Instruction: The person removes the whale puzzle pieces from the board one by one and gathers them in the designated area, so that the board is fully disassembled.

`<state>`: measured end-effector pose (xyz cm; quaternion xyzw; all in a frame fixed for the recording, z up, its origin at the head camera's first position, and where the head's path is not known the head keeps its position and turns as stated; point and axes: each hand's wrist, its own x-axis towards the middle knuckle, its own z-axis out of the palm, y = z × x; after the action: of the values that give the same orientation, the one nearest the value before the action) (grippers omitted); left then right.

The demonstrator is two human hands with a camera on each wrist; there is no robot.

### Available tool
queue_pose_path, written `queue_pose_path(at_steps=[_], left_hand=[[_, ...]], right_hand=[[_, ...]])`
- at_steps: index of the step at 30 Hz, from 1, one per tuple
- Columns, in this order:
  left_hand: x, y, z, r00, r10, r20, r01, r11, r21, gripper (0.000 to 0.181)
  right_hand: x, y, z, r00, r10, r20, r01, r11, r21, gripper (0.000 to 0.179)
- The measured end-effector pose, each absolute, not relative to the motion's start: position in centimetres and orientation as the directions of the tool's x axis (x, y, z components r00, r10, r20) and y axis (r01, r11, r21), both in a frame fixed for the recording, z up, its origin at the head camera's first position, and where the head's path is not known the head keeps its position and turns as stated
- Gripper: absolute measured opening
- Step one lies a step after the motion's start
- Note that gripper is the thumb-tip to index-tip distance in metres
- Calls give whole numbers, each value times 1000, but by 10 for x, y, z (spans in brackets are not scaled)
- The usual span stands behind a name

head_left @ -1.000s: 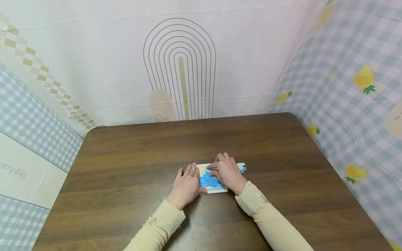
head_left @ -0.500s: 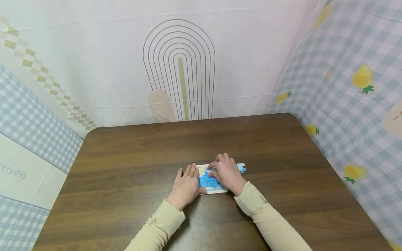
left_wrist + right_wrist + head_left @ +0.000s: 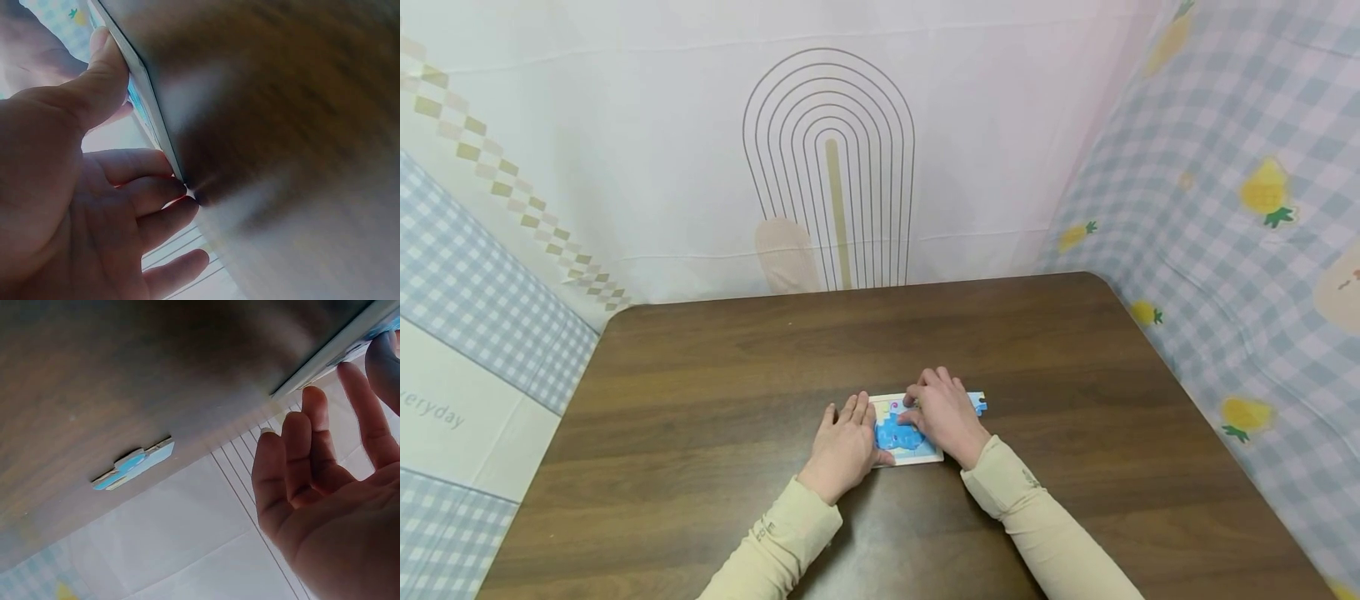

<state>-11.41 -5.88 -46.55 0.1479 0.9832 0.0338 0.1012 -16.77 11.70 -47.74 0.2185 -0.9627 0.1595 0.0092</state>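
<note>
The left hand lies with its fingers long and slightly parted along the left side of the puzzle tray, the thumb over the near rim and the fingertips touching the edge. The right hand arches over the tray's right part, thumb and forefinger a narrow gap apart at the picture, the other fingers loosely bent. It hides what lies beneath, so I cannot tell whether a piece is pinched there or only touched.

The tray lies flat on the worktop between the two hands, its blue picture partly in place. It looks thin, light and stiff, probably card or thin wood, and would likely skid on that smooth surface if pushed from one side. The rim seems the best place to steady it, while pieces are best taken by their edges, gently, as thin tabs could bend or chip.

Just beyond the right hand, apart from the tray, a loose puzzle piece rests flat on the worktop. Farther out hang a white cloth and a checked cloth.
</note>
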Motion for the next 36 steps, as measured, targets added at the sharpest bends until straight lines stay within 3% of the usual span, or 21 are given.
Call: queue_pose_path(at_steps=[13,24,36], left_hand=[[-113,-59,-462,-936,296,-190,283,955,94,90],[-113,-59,-462,-935,297,-193,282,954,99,90],[-113,-58,-462,-935,301,-187,288,953,97,90]], right_hand=[[-167,116,-481,-829,-548,109,-556,792,-252,26],[-166,114,-480,-870,-482,102,-492,837,-239,21],[-169,111,-478,-876,-477,68,-472,823,-315,16]])
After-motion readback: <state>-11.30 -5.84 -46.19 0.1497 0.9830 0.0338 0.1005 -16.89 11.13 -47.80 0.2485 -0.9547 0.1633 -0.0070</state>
